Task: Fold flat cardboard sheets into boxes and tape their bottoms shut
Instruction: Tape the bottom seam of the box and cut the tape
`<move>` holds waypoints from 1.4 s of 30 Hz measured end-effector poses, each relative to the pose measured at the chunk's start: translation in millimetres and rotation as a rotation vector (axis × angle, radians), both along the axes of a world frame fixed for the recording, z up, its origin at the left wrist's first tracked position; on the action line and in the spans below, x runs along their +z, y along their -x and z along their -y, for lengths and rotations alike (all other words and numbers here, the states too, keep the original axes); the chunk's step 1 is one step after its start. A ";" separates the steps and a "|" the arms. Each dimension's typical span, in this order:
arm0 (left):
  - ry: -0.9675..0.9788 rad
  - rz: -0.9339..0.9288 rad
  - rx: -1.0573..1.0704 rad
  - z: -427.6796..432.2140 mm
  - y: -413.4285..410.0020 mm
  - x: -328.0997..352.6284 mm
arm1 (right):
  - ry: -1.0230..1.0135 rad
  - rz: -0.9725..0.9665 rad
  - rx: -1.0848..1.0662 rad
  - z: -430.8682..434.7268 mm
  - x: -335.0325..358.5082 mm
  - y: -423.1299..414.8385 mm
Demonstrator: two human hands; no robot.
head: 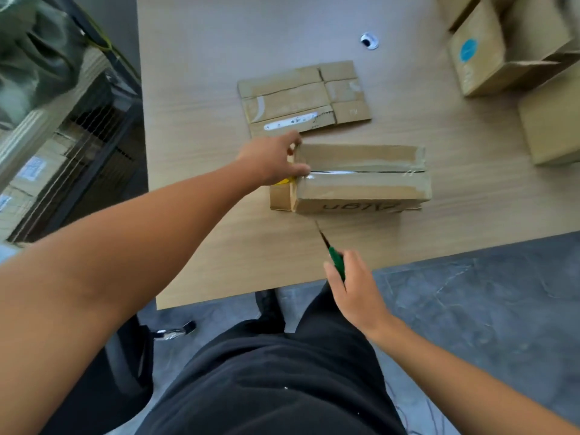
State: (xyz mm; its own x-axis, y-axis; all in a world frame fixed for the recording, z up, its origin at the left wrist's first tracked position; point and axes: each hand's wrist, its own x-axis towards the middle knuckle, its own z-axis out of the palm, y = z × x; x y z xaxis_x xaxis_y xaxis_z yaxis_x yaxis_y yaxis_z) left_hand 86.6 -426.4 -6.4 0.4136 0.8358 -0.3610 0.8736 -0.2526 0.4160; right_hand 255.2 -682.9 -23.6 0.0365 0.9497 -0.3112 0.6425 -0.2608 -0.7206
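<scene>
A folded cardboard box [361,180] lies on the wooden table [204,58], bottom up, with clear tape along its centre seam. My left hand [273,160] grips the box's left end, thumb on the tape and fingers over the far edge; something yellow shows under the hand. My right hand [353,288] holds a green-handled cutter [335,263] near the table's front edge, its thin blade pointing up towards the box without touching it. A flat cardboard sheet [303,97] with old tape and a white label lies just behind the box.
Several made-up boxes [502,51] stand at the table's back right corner. A cable hole [369,41] sits in the tabletop behind the sheet. A wire shelf with packages [62,146] stands to the left. My dark trousers and a chair base fill the foreground.
</scene>
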 end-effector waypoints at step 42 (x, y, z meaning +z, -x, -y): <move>0.149 0.442 0.293 75.8 84.7 19.2 | 0.262 0.202 0.271 -102.3 60.8 5.5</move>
